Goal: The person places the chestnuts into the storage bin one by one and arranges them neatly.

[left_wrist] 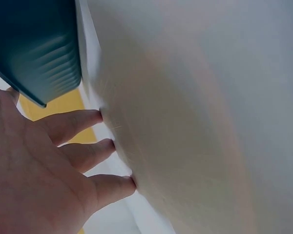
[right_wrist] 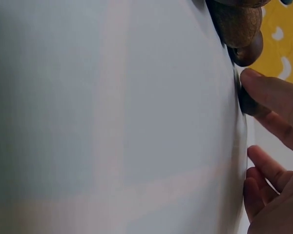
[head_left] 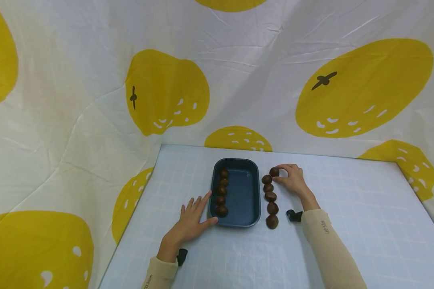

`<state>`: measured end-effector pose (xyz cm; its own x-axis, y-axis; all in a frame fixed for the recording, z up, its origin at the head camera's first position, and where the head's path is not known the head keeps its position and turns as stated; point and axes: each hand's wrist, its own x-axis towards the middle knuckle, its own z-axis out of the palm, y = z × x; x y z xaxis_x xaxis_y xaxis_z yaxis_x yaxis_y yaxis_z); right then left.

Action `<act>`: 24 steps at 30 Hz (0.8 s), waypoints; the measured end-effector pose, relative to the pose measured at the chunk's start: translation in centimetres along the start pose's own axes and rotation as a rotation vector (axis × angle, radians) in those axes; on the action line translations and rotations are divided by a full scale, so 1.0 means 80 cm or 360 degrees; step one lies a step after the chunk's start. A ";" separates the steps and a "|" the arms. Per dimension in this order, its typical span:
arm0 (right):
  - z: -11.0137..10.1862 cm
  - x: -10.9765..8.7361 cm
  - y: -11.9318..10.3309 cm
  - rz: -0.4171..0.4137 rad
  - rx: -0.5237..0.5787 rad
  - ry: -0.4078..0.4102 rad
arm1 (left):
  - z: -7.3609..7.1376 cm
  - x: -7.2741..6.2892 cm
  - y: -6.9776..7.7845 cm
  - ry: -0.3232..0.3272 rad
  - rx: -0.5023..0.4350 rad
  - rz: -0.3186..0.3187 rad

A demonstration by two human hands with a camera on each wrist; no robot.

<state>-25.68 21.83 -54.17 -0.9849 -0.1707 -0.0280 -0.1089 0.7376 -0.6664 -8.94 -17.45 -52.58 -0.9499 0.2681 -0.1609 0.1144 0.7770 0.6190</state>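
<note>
My right hand (head_left: 292,179) pinches a brown chestnut (head_left: 274,171) between thumb and fingers, at the far end of a row on the table. Several more chestnuts (head_left: 270,196) run from it toward me in a line. In the right wrist view the pinched chestnut (right_wrist: 251,103) is partly hidden by the thumb. Spread fingers of my left hand (head_left: 189,222) lie against the left side of a dark blue rectangular tray (head_left: 242,221). Inside the tray, along its left wall, sits another row of chestnuts (head_left: 221,190). The left wrist view shows the left fingertips (left_wrist: 129,184) resting on the table.
A light blue checked cloth (head_left: 354,200) covers the table. Behind and to the left hangs a white sheet (head_left: 246,80) printed with large yellow fruit. Each wrist wears a small black camera, the right one (head_left: 293,215) close beside the loose row.
</note>
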 end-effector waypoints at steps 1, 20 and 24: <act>0.000 0.000 0.000 0.0000 0.0003 0.0002 | 0.000 0.000 0.000 -0.0006 0.0004 -0.0004; -0.011 -0.009 -0.023 -0.0070 0.0219 0.0082 | 0.001 0.000 0.000 -0.0001 0.0005 -0.0012; -0.015 -0.014 -0.041 -0.0083 0.0266 0.0106 | 0.000 0.000 0.001 0.0002 0.0004 -0.0006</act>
<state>-24.35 20.34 -51.07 -0.9859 -0.1580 0.0557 -0.1417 0.6090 -0.7804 -8.96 -17.40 -52.55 -0.9508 0.2640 -0.1623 0.1112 0.7794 0.6165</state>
